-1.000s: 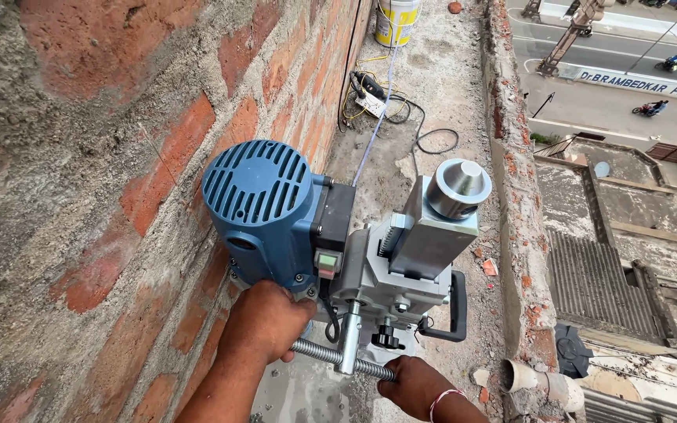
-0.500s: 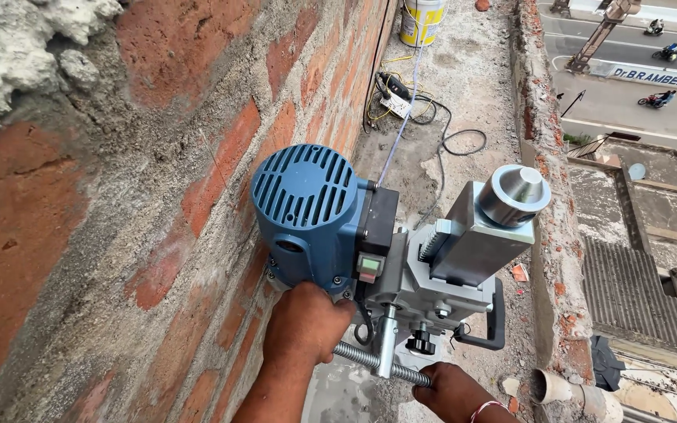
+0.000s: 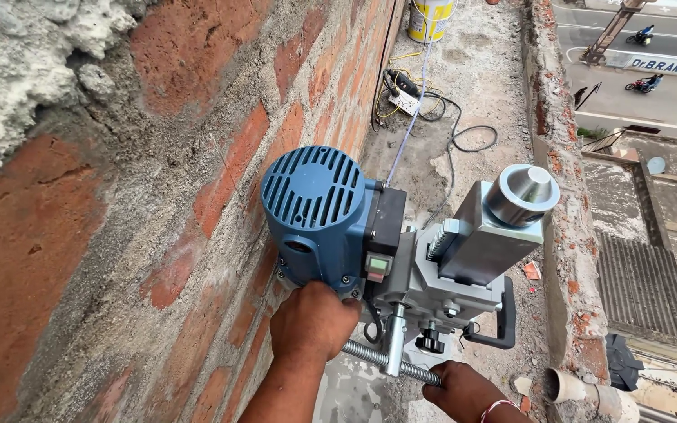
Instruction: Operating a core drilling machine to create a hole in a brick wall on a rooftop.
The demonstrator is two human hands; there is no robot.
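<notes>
Core drilling machine (image 3: 385, 243) at the centre of the frame, set against a rough brick wall (image 3: 158, 196) that fills the left half. Its blue ribbed motor housing (image 3: 313, 205) sits nearest the wall; a grey metal column (image 3: 489, 239) capped by a round steel knob (image 3: 521, 192) rises to its right. Left hand (image 3: 313, 321), lower centre, is cupped against the underside of the blue housing, fingers curled and pressed to the casing. Right hand (image 3: 464, 392), at the bottom edge, closes its grip around the end of a threaded feed handle (image 3: 389, 364) that runs across beneath the machine. A black loop handle (image 3: 499, 329) projects at lower right. At the top of the frame, a concrete ledge (image 3: 479, 86) carries a yellow bucket (image 3: 430, 17), a power strip (image 3: 403, 95) and a looped black cable (image 3: 464, 133). A street lies in the upper right corner.
</notes>
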